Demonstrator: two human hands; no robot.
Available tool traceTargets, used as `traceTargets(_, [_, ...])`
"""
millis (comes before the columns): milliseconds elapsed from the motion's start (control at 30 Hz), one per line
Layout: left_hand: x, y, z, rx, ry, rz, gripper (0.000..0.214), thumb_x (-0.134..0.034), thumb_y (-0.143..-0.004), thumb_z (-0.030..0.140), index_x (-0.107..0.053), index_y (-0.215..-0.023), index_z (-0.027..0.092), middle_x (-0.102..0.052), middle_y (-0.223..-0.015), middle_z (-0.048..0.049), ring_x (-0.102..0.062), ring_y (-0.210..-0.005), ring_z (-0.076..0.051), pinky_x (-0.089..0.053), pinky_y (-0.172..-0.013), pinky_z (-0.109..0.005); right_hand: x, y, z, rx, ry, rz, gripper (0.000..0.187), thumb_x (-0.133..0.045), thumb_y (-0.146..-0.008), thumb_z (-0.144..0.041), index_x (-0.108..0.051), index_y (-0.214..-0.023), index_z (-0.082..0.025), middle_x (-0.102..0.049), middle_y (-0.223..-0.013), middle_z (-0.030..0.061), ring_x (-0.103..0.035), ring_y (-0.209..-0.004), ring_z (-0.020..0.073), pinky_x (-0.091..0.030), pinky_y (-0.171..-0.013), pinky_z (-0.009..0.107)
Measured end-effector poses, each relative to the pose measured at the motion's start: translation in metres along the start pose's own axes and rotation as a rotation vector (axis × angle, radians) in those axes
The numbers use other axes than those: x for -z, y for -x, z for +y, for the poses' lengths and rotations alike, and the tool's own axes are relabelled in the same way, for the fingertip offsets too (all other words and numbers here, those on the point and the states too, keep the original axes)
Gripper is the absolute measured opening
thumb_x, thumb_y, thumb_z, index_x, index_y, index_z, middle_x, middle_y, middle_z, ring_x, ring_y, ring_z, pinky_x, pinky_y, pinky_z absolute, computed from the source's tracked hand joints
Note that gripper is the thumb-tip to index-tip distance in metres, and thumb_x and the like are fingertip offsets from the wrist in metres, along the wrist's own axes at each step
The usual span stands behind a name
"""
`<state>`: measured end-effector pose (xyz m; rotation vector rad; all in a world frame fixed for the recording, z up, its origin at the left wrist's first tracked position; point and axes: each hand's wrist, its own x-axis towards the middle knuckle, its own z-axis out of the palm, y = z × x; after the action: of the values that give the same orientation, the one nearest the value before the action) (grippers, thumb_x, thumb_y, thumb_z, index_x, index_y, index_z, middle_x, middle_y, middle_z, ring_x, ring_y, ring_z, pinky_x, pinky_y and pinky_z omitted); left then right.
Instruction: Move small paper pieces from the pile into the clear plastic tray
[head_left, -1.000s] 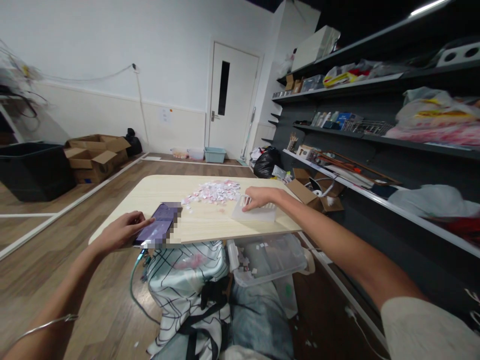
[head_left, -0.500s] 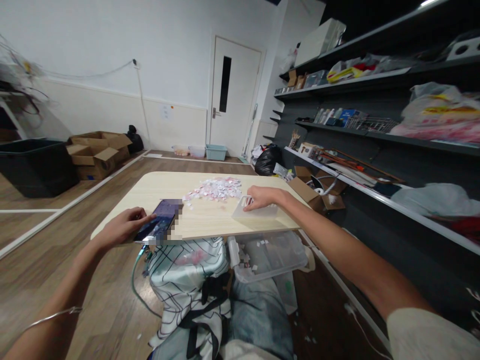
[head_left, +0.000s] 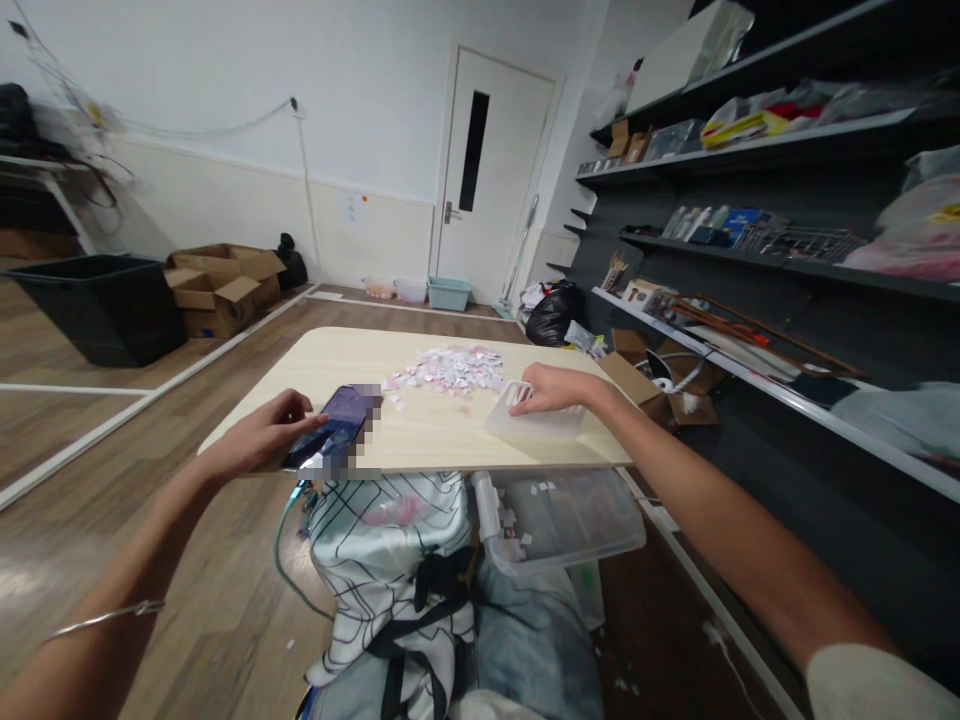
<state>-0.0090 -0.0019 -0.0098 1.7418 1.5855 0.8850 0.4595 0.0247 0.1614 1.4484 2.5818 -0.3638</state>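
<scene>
On the near left of the wooden table (head_left: 442, 440) lies a phone (head_left: 339, 420), a teal cable at its lower end. My left hand (head_left: 274, 425) is open beside it, one finger stretched over the screen. My right hand (head_left: 551, 388) is closed around the slotted upper edge of a translucent white plastic board (head_left: 514, 420), which leans on the tabletop; its far part is hidden by my hand and forearm. Left of and behind the board sits a loose pile of small white and pinkish paper-like pieces (head_left: 454, 368).
A clear plastic bin (head_left: 577, 520) with a few pieces inside stands under the table's front edge. A checked cloth bag (head_left: 397, 540) rests near my lap. Shelves (head_left: 750, 260) line the right, with an open carton (head_left: 637, 370) beside the table. A black tub (head_left: 105, 310) stands left.
My view has turned slightly left, so the whole scene sits further right. My right hand keeps its hold on the board; my left hand stays at the phone.
</scene>
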Motion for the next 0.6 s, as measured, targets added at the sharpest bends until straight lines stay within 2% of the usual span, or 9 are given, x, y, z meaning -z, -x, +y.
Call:
traceTargets(133, [0.001,0.002,-0.002,0.045,0.045,0.010,0.083,-0.077,-0.081,0.087,-0.059,-0.131,0.022,-0.059,-0.086,0.0023,-0.052,-0.074,-0.019,-0.039,-0.066,-0.034,-0.002,-0.005,0.005,-0.035,-0.010,0.007,0.044,-0.080,-0.093,-0.029,-0.056,-0.057,-0.022,-0.053,-0.058,-0.0021,-0.048,-0.060,0.0152,-0.034,-0.060,0.030])
traceTargets(233, [0.002,0.006,0.010,0.069,0.060,0.005,0.087,-0.077,-0.081,0.082,-0.057,-0.139,0.019,-0.060,-0.088,0.0010,-0.053,-0.077,-0.019,-0.041,-0.069,-0.035,-0.003,-0.004,0.005,-0.071,0.009,-0.009,0.050,-0.079,-0.096,-0.031,-0.052,-0.056,-0.023,-0.053,-0.057,-0.0008,-0.048,-0.058,0.0151,-0.033,-0.060,0.032])
traceTargets(333, [0.002,0.010,0.028,0.114,0.053,-0.020,0.081,-0.072,-0.092,0.071,-0.054,-0.149,0.017,-0.064,-0.096,-0.0010,-0.060,-0.084,-0.021,-0.047,-0.076,-0.037,-0.003,0.001,0.003,-0.057,0.020,-0.063,0.050,-0.071,-0.103,-0.038,-0.052,-0.059,-0.023,-0.055,-0.058,-0.0001,-0.048,-0.058,0.0154,-0.032,-0.062,0.032])
traceTargets(467, [-0.006,0.006,0.040,0.148,-0.031,0.054,0.101,-0.075,-0.078,0.087,-0.057,-0.151,0.019,-0.069,-0.104,-0.0054,-0.067,-0.091,-0.028,-0.052,-0.080,-0.041,-0.006,0.008,0.005,-0.019,0.024,-0.076,0.047,-0.065,-0.103,-0.043,-0.051,-0.062,-0.023,-0.056,-0.059,0.0004,-0.049,-0.058,0.0155,-0.030,-0.062,0.032])
traceTargets(600, [-0.020,0.001,0.035,0.115,-0.261,0.167,0.099,-0.071,-0.079,0.090,-0.063,-0.150,0.022,-0.074,-0.127,-0.0142,-0.071,-0.108,-0.037,-0.053,-0.098,-0.053,-0.011,0.012,0.015,0.008,0.010,-0.111,0.046,-0.056,-0.103,-0.044,-0.049,-0.062,-0.024,-0.052,-0.057,-0.0006,-0.044,-0.055,0.0147,-0.029,-0.061,0.033])
